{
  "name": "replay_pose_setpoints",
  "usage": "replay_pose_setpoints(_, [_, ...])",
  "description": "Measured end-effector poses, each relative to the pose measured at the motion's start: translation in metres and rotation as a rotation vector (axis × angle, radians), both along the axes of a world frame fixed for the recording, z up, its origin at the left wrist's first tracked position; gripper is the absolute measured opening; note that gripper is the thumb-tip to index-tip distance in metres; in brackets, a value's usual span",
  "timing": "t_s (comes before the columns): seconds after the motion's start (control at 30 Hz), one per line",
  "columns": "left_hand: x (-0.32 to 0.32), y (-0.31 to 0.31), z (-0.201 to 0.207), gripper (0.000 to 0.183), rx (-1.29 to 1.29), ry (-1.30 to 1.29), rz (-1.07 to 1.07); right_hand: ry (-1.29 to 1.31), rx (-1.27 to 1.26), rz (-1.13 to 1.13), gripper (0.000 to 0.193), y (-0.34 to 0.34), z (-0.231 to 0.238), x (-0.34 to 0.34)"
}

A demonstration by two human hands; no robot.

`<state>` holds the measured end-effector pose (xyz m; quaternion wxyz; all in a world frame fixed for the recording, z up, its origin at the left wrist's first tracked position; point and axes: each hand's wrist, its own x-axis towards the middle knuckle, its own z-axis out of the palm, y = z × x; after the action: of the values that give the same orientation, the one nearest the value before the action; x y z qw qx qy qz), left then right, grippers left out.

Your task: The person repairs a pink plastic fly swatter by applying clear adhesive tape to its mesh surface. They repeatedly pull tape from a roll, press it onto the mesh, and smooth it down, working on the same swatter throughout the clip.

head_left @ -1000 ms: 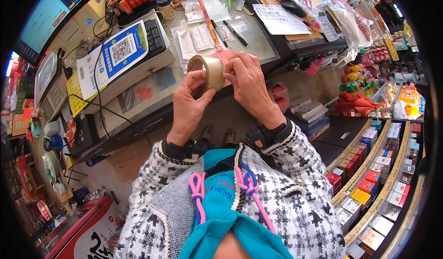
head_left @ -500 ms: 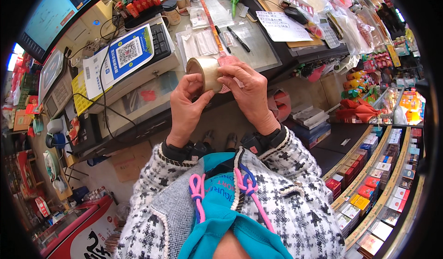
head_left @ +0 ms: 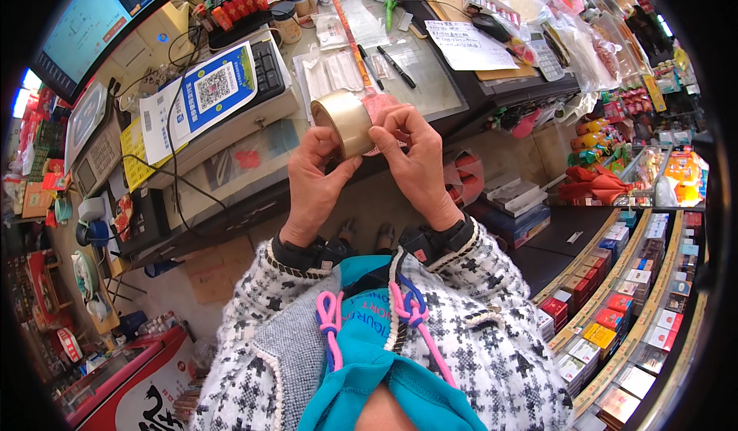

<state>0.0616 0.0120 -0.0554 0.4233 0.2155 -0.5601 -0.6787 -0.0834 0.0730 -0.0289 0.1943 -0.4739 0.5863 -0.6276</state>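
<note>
Holding a roll of tan packing tape (head_left: 346, 122) up in front of your chest, above the near edge of the bench (head_left: 430, 93), you have both hands closed on it. Your left hand (head_left: 311, 174) wraps the roll from below and behind, thumb pressed to its lower rim; your right hand (head_left: 415, 162) curls over its right side, fingertips (head_left: 382, 133) pinching at the outer wrap, though you cannot tell whether a loose end is caught there. A pink piece (head_left: 378, 107) shows just behind the roll and your right fingers; what it is stays unclear. On the bench beyond lie clear plastic bags (head_left: 327, 74) holding white flat items, two dark pens (head_left: 388, 64) and a written sheet of paper (head_left: 465, 45) on a brown board. To your left a cash register (head_left: 231, 101) carries a blue-and-white card (head_left: 211, 93), with a rack of small red bottles (head_left: 234, 4) behind it. At your right, open shelf trays (head_left: 615, 300) hold rows of small coloured boxes.
</note>
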Motion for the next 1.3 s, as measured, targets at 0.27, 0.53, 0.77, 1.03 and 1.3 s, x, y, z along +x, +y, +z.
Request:
replay_pose_setpoints(0.27, [0.006, 0.000, 0.002, 0.024, 0.111, -0.028, -0.082, 0.147, -0.038, -0.043, 0.006, 0.006, 0.018, -0.020])
replay_pose_setpoints(0.53, [0.012, -0.002, 0.007, 0.016, -0.130, -0.246, -0.156, 0.361, 0.513, 0.531, 0.030, 0.005, 0.039, -0.038])
replay_pose_setpoints(0.77, [0.015, -0.003, 0.001, 0.022, 0.006, -0.247, -0.110, -0.201, 0.673, 0.657, 0.026, 0.013, 0.019, -0.032])
replay_pose_setpoints(1.03, [0.016, -0.003, -0.006, 0.028, 0.005, -0.335, -0.100, -0.463, 0.723, 0.518, 0.029, 0.023, 0.006, -0.014])
replay_pose_setpoints(1.3, [0.019, -0.001, -0.005, 0.029, 0.079, -0.345, -0.107, -0.561, 0.680, 0.514, 0.027, 0.026, 0.000, -0.014])
